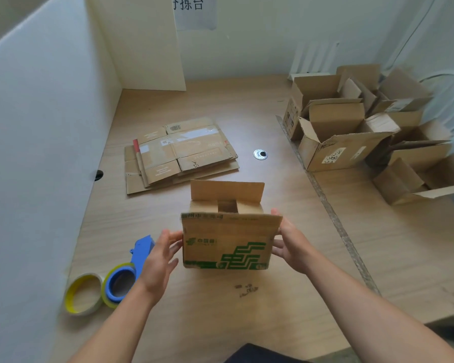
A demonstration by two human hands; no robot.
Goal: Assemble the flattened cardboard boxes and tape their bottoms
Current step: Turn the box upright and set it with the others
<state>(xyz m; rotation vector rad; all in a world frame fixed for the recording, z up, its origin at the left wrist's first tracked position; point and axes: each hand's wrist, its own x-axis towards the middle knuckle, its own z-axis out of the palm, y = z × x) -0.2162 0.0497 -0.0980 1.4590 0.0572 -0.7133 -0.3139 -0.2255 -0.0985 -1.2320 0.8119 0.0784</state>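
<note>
Head view: green-printed box (224,242) mid-desk (286,318), top flaps open, between my hands. My left hand (160,258) and right hand (290,244) have straight, spread fingers flat at its sides, not curled. My left wrist part-hides the blue tape dispenser (127,271); yellow tape roll (83,294) beside it. Flattened boxes (181,153) behind, assembled boxes (351,127) right.

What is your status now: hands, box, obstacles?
Left hand open beside the box, right hand open on its right side. Box formed, far flap up, no tape seen. Tape dispenser beside left hand, nothing blocking.
</note>
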